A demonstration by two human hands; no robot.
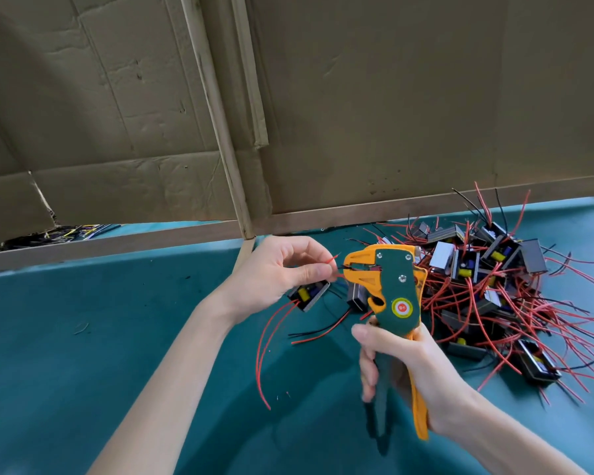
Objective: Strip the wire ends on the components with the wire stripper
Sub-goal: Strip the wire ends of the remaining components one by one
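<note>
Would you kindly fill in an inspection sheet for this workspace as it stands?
Surface: teal mat, a few wire scraps on it.
Job's things: wire stripper held upright; component below the left hand, its red wire at the stripper's jaws.
Clutter: pile of components at the right.
Grippers: left hand fingers pinch the red wire; right hand grips the stripper's handles.
Cables: red and black leads sprawl from the pile.
Surroundings: cardboard panels and a wooden frame behind.

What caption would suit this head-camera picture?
Left hand pinches the wires of a component at the wire stripper gripped by the right hand.
</note>
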